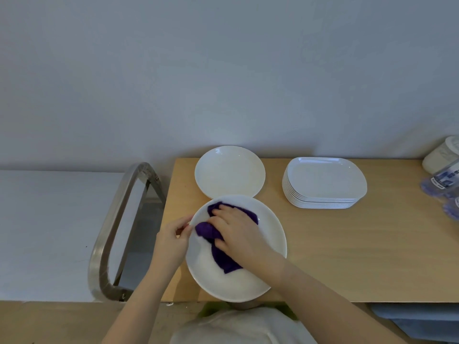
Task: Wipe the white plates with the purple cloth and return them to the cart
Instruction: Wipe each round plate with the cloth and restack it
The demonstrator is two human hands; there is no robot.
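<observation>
In the head view, a round white plate (248,281) sits at the near edge of a wooden table (347,256), its near rim reaching just past that edge. The right hand (236,232) lies palm down on a purple cloth (218,244) bunched on the plate's left half; its fingers curl over the cloth and grip it, so the cloth shows beyond the fingertips toward the far left and trails out from under the palm toward the plate's middle. The left hand (173,238) is at the plate's left rim, thumb and fingertips pinching the edge, just beside the cloth and the right hand's fingers. Directly behind this plate, partly covered by its far rim, a second round plate (229,170) rests against the wall (223,70). To the right, well apart from both hands, stands a stack of oblong plates (325,182). At the table's far right edge are a white roll (439,155) and some blue-labelled plastic bottles (442,187), partly cut off. Left of the table, a cart (37,232) with a white top and a curved metal handle (116,227) stands near the left hand.
</observation>
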